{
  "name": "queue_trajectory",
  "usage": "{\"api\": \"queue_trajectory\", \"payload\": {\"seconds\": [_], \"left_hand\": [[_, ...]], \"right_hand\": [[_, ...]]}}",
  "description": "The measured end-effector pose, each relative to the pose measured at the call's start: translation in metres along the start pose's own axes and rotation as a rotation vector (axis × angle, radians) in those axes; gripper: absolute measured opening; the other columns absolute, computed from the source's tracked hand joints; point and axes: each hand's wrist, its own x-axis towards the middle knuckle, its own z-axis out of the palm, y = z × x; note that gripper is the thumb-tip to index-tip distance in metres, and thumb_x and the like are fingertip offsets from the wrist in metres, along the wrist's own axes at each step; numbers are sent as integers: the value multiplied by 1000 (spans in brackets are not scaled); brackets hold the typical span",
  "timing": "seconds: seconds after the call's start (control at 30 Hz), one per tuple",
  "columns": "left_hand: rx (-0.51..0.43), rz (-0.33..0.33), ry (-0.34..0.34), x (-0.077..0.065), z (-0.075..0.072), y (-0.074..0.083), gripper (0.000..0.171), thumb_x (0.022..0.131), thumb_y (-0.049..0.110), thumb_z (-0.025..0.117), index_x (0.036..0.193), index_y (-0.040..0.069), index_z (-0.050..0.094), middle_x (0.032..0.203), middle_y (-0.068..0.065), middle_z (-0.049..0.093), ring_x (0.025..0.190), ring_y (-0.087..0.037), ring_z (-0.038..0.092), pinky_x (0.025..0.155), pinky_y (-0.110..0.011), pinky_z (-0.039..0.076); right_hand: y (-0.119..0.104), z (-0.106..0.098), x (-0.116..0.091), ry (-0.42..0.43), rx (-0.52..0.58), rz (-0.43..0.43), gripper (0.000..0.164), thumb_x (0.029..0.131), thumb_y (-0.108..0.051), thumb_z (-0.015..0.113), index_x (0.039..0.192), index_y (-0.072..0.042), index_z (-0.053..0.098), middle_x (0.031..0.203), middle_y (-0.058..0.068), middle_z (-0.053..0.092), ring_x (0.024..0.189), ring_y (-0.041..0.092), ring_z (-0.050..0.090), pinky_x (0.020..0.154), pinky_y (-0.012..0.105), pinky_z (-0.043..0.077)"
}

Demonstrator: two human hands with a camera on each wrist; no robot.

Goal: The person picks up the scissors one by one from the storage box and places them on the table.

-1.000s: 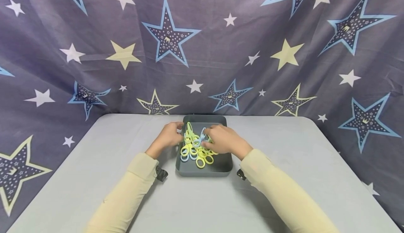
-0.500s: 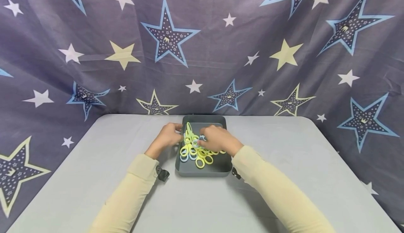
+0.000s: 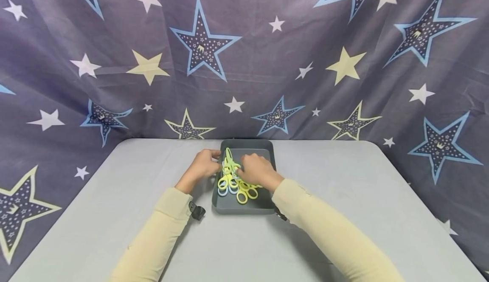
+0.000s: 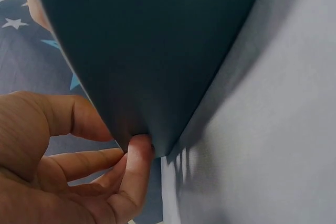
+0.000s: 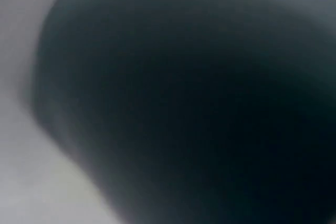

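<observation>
Head view: dark grey tray [image 3: 244, 210] on a table [image 3: 328, 176] with a pale grey cover, near its far edge; inside, a heap of scissors, mostly toward the tray's left and middle; lime-green scissors [image 3: 230, 160] lie on top with the tip pointing to the far end; yellow scissors [image 3: 246, 190] overlap below, ring handles toward the near side; light blue handles [image 3: 223, 195] show under a yellow pair; exact count can't be told, pieces overlap; left hand [image 3: 204, 164] at the tray's left side, fingers bent; right hand [image 3: 258, 171] over the heap inside the tray, fingers curled down; can't tell if it has hold of scissors, fingertips hidden; star-print cloth [image 3: 244, 74] behind.

Left wrist view: left hand part-closed, fingers bent about the tray's corner, one fingertip against the outer wall, another digit passing behind the rim.

Right wrist view: large dark blurred shape; right hand's grip can't be read here.
</observation>
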Motion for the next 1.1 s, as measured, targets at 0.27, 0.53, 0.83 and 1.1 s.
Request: {"api": "queue_trajectory", "payload": {"seconds": [0.27,0.53,0.83,1.1], "left_hand": [[1,3,0,2,2,-2,67,74,2,63,139,-9,56,129,-25,66,124,-43,58,107,-53,46],[-8,-4,8,2,2,-3,65,74,2,65,138,-8,58,128,-24,66,125,-42,58,108,-53,45],[-17,-4,11,2,2,-3,64,75,3,65,138,-8,58,128,-23,67,125,-42,57,109,-53,44],[-28,-10,10,2,2,-2,64,75,3,66,138,-8,58,127,-24,67,126,-42,57,109,-53,44]], "right_hand": [[1,-4,2,-27,22,-33,14,95,-20,68,84,-12,62,70,2,57,58,17,53,54,32,46],[-2,-8,3,-111,-7,-49,12,92,-14,66,100,-8,71,80,2,62,63,15,54,62,32,49],[-2,-9,3,-134,-13,-58,9,93,-17,69,99,-11,71,87,0,65,71,15,60,68,32,53],[1,-10,2,-180,-63,-125,7,93,-20,69,98,-16,69,90,-2,66,74,15,61,70,32,54]]}}
